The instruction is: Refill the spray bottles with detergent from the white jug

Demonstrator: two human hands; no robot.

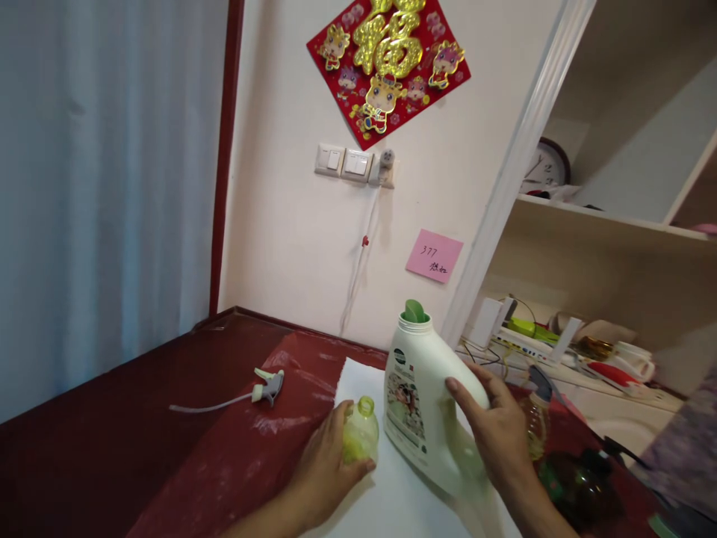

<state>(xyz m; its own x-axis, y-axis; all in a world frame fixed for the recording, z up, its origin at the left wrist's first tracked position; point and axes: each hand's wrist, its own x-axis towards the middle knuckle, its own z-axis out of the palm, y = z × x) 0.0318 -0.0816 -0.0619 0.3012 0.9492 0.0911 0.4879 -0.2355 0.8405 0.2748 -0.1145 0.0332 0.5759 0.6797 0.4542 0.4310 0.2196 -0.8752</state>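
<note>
My left hand (330, 463) is wrapped round a small translucent yellow-green spray bottle (361, 433), whose narrow neck is uncapped. My right hand (496, 418) grips the handle side of a large pale green detergent jug (417, 403). The jug's cap is off and a green spout (414, 311) shows in its mouth. It stands close to the right of the little bottle, tilted slightly, its base over white paper (358, 377). Off to the left, a grey and pale green spray trigger head (269, 387) with its thin dip tube lies on the table.
Dark red table (140, 396) under plastic film meets the wall. To the right are a clear bottle with a dark pump top (536, 418) and a dark bottle (582, 486). Behind them a cluttered shelf (627, 388) holds a router and a white mug (632, 360).
</note>
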